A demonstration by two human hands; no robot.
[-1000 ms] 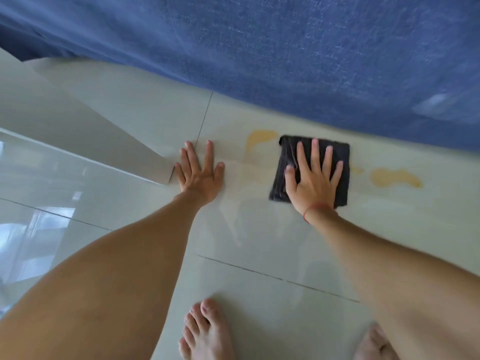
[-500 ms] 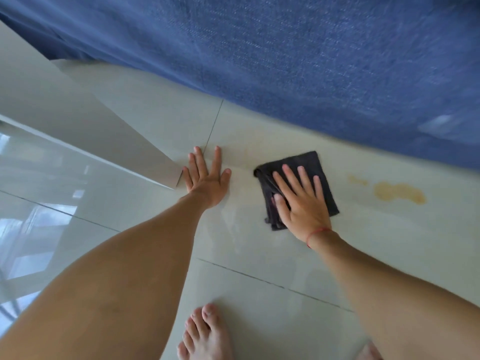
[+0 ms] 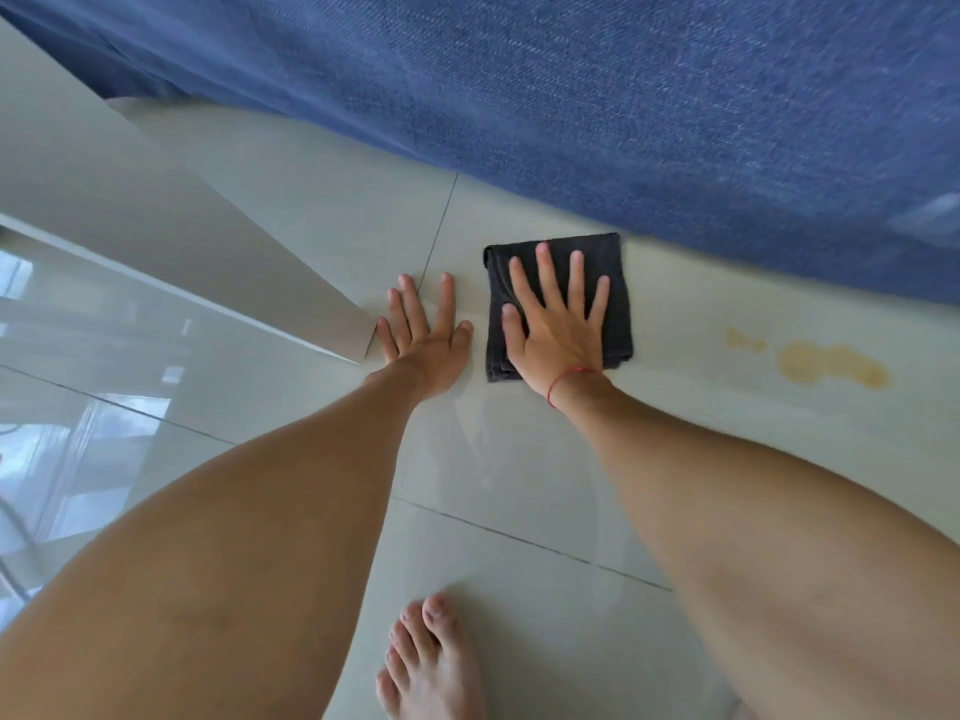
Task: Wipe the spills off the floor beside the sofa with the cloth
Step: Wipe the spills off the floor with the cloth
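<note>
A person is crouching over pale floor tiles (image 3: 519,485), one bare foot (image 3: 431,662) nearest the viewer. Farther in, the left hand (image 3: 426,345) is lying flat and open on the floor, bracing. Just right of it, the right hand (image 3: 558,330) is pressing, fingers spread, on a folded dark cloth (image 3: 618,304). A yellowish spill (image 3: 831,363) is sitting well to the right of the cloth, stretched left to right, so the right hand is nearer. The blue sofa (image 3: 623,96) is filling the far side.
</note>
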